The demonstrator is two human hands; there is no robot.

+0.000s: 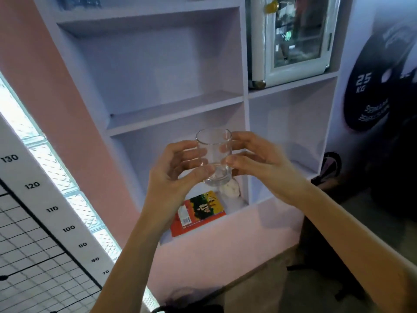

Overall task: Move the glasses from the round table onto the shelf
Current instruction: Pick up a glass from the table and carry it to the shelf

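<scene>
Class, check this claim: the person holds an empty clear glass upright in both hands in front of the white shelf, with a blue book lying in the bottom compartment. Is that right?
Not quite. The book is orange-red, not blue, as the head view shows. The rest stands: the left hand and right hand hold the empty clear glass upright in front of the white shelf.

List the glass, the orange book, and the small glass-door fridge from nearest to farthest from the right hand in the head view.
1. glass: held in the right hand, touching it.
2. orange book: lower shelf compartment, below and left.
3. small glass-door fridge: upper right compartment, well above.
</scene>
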